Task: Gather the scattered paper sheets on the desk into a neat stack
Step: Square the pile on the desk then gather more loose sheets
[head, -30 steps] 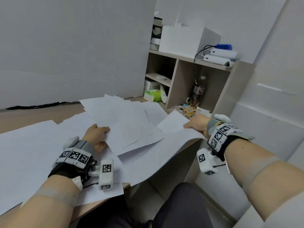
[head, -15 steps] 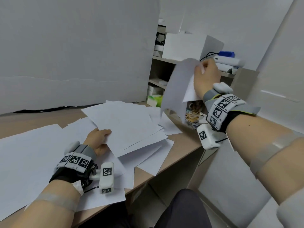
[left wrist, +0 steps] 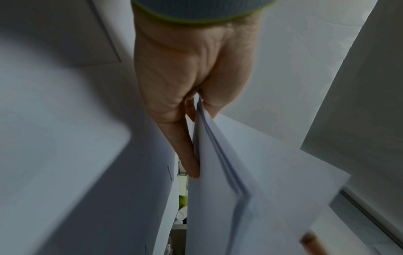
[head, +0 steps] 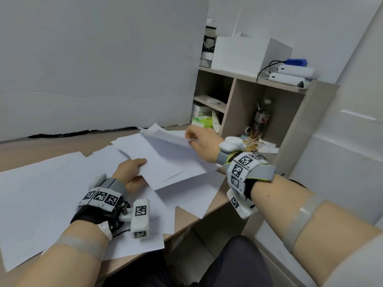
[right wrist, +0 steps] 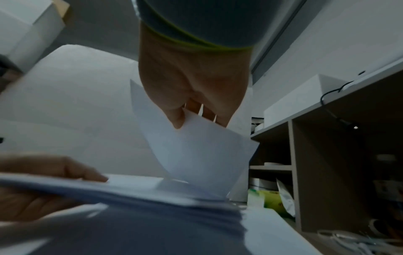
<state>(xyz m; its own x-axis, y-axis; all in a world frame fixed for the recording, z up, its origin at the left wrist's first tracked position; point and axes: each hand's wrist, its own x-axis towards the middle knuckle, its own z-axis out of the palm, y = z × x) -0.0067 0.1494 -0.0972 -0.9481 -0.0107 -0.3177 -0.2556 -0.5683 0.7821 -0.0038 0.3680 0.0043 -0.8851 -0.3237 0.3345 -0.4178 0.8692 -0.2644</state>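
White paper sheets lie spread over the wooden desk (head: 31,150). My left hand (head: 132,172) grips the near left edge of a small pile of sheets (head: 165,168) at the desk's middle, thumb on top and fingers beneath; in the left wrist view the pile (left wrist: 240,172) sits pinched in that hand (left wrist: 196,107). My right hand (head: 199,141) pinches the far corner of a single sheet (head: 165,139) and holds it bent over the pile's far side. In the right wrist view the single sheet (right wrist: 196,148) curves down from the right hand (right wrist: 185,117) onto the pile.
Large loose sheets (head: 37,193) cover the desk's left half, and more sheets (head: 199,199) overhang the front edge. A wooden shelf unit (head: 259,112) stands to the right with a bottle (head: 262,117), a white box (head: 244,54) and clutter. A white wall panel (head: 93,65) backs the desk.
My right hand has lifted one sheet from the desk's right edge, raised it high by the shelf, then brought it down left onto the pile. The left hand stayed on the pile.
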